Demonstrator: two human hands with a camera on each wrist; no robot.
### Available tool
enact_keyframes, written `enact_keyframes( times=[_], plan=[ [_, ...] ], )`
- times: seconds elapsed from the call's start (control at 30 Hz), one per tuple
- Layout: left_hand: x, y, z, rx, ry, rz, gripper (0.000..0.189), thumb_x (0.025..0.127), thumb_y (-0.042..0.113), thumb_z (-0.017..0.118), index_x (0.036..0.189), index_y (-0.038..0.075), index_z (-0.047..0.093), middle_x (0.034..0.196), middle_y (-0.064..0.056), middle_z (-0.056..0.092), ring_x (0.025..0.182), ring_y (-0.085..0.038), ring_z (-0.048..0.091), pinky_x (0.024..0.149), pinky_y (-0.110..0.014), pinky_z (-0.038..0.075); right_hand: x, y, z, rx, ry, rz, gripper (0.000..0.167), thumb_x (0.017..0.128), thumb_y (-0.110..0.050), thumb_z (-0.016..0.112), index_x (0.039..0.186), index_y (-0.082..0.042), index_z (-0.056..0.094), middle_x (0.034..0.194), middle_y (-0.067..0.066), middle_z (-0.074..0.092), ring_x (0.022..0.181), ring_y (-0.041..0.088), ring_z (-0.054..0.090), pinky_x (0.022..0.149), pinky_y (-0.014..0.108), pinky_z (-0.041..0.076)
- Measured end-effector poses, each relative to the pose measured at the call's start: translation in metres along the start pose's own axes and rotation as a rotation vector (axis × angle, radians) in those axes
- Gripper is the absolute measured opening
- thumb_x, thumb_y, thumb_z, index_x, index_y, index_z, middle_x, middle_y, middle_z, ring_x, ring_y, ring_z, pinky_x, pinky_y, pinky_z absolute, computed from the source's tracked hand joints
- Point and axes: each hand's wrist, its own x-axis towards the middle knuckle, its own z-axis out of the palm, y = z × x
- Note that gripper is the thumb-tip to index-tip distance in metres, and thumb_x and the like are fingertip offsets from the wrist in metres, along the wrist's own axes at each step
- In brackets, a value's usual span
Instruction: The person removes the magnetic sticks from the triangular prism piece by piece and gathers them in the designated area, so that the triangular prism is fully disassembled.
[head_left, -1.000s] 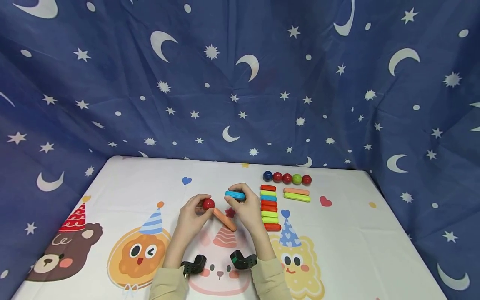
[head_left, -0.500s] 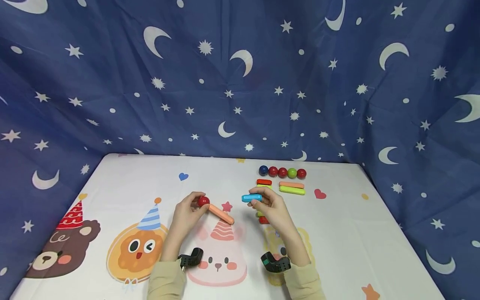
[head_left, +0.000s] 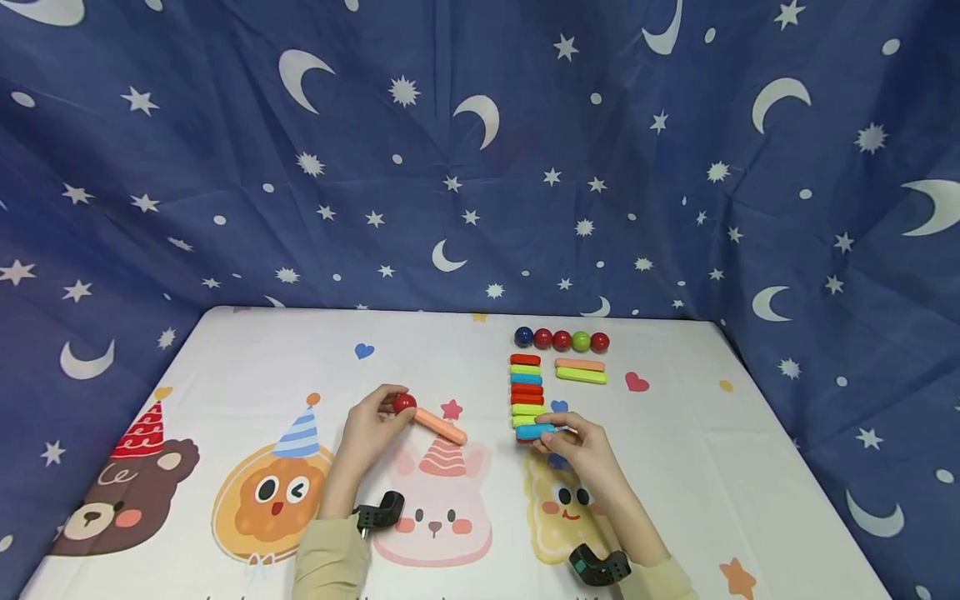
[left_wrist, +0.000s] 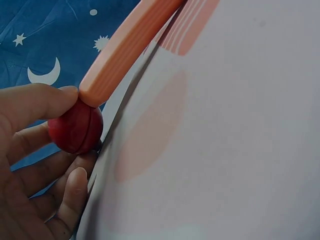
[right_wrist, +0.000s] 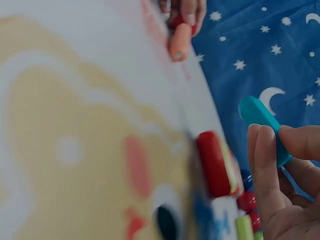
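Observation:
Toward the left of the table, my left hand pinches a red ball between thumb and fingers. A ribbed orange stick is joined to that ball and points away to the right. My right hand pinches a short blue stick between thumb and fingertips. In the head view this blue stick hovers over the near end of a column of short coloured sticks, partly covering the red stick there. In the right wrist view it is apart from that column.
Behind the column a row of balls holds a dark blue ball, a green ball and several red ones. To its right lie a longer orange stick and a lime stick. A starry blue curtain stands behind the table.
My right hand has carried the blue stick away from the left hand, rightward and nearer, to the column's near end. The left hand keeps hold of the red ball with little movement.

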Motion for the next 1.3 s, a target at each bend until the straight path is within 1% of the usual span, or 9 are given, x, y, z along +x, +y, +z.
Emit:
enact_keyframes(
  times=[0.13, 0.23, 0.43, 0.6, 0.8, 0.87, 1.03, 1.13, 1.3],
  plan=[
    [-0.001, 0.000, 0.000, 0.005, -0.015, -0.001, 0.037, 0.084, 0.019, 0.073, 0.119, 0.009, 0.063, 0.110, -0.014, 0.067, 0.096, -0.025, 0.063, 0.081, -0.033, 0.050, -0.003, 0.014, -0.002, 0.030, 0.016, 0.034, 0.026, 0.090, -0.003, 0.061, 0.115, 0.002, 0.060, 0.090, 0.010, 0.067, 0.086, 0.020, 0.072, 0.081, 0.024, 0.057],
    [-0.001, 0.000, 0.000, 0.011, -0.024, 0.001, 0.037, 0.084, 0.019, 0.072, 0.119, 0.009, 0.063, 0.111, -0.014, 0.065, 0.096, -0.025, 0.062, 0.081, -0.032, 0.049, -0.001, 0.024, -0.003, 0.080, 0.041, 0.074, 0.026, 0.089, -0.001, 0.062, 0.114, 0.005, 0.057, 0.090, 0.009, 0.064, 0.082, 0.018, 0.073, 0.078, 0.025, 0.058],
    [0.000, 0.000, 0.000, 0.013, -0.028, 0.008, 0.037, 0.085, 0.018, 0.071, 0.119, 0.009, 0.063, 0.112, -0.014, 0.064, 0.098, -0.025, 0.061, 0.082, -0.032, 0.049, 0.003, 0.033, -0.002, 0.131, 0.110, 0.111, 0.028, 0.087, -0.001, 0.065, 0.112, 0.009, 0.057, 0.081, 0.007, 0.064, 0.076, 0.016, 0.073, 0.074, 0.025, 0.058],
    [0.000, -0.001, -0.001, 0.020, -0.020, 0.006, 0.037, 0.085, 0.017, 0.072, 0.119, 0.009, 0.063, 0.112, -0.014, 0.064, 0.099, -0.025, 0.061, 0.082, -0.031, 0.049, 0.004, 0.033, 0.002, 0.116, 0.152, 0.118, 0.028, 0.085, -0.001, 0.067, 0.109, 0.009, 0.058, 0.080, 0.008, 0.058, 0.072, 0.017, 0.073, 0.071, 0.025, 0.059],
    [0.000, -0.002, -0.001, 0.015, -0.032, 0.032, 0.039, 0.082, 0.010, 0.073, 0.120, 0.009, 0.063, 0.112, -0.013, 0.064, 0.098, -0.023, 0.061, 0.079, -0.026, 0.047, 0.005, 0.032, 0.004, 0.010, 0.190, 0.119, 0.028, 0.083, -0.005, 0.072, 0.106, 0.006, 0.058, 0.076, 0.005, 0.054, 0.061, 0.015, 0.069, 0.062, 0.025, 0.058],
    [0.000, -0.002, -0.001, 0.007, -0.040, 0.037, 0.041, 0.081, 0.008, 0.073, 0.121, 0.009, 0.063, 0.112, -0.012, 0.063, 0.099, -0.023, 0.060, 0.079, -0.025, 0.047, 0.006, 0.032, 0.004, -0.003, 0.196, 0.114, 0.028, 0.083, -0.004, 0.071, 0.105, 0.006, 0.057, 0.075, 0.005, 0.053, 0.059, 0.016, 0.068, 0.060, 0.025, 0.058],
    [0.001, -0.001, -0.001, -0.010, -0.044, 0.032, 0.043, 0.081, 0.006, 0.072, 0.122, 0.011, 0.062, 0.113, -0.011, 0.063, 0.099, -0.022, 0.060, 0.080, -0.024, 0.047, 0.007, 0.031, 0.000, 0.023, 0.184, 0.100, 0.026, 0.084, -0.002, 0.068, 0.105, 0.005, 0.055, 0.072, 0.004, 0.055, 0.057, 0.014, 0.066, 0.058, 0.023, 0.056],
    [0.002, -0.001, -0.002, -0.013, -0.040, 0.038, 0.042, 0.081, 0.006, 0.072, 0.121, 0.011, 0.063, 0.112, -0.011, 0.063, 0.098, -0.022, 0.060, 0.079, -0.025, 0.047, 0.005, 0.028, -0.001, 0.052, 0.185, 0.091, 0.025, 0.085, -0.002, 0.066, 0.106, 0.004, 0.054, 0.069, 0.001, 0.056, 0.054, 0.012, 0.060, 0.054, 0.020, 0.051],
    [0.000, -0.006, -0.003, -0.012, -0.040, 0.049, 0.040, 0.080, 0.005, 0.073, 0.119, 0.011, 0.065, 0.109, -0.011, 0.064, 0.097, -0.021, 0.060, 0.077, -0.023, 0.046, -0.001, 0.010, 0.008, 0.067, 0.232, 0.037, 0.020, 0.087, -0.006, 0.065, 0.104, 0.001, 0.056, 0.070, -0.004, 0.056, 0.056, 0.010, 0.049, 0.053, 0.021, 0.043]
  ],
)
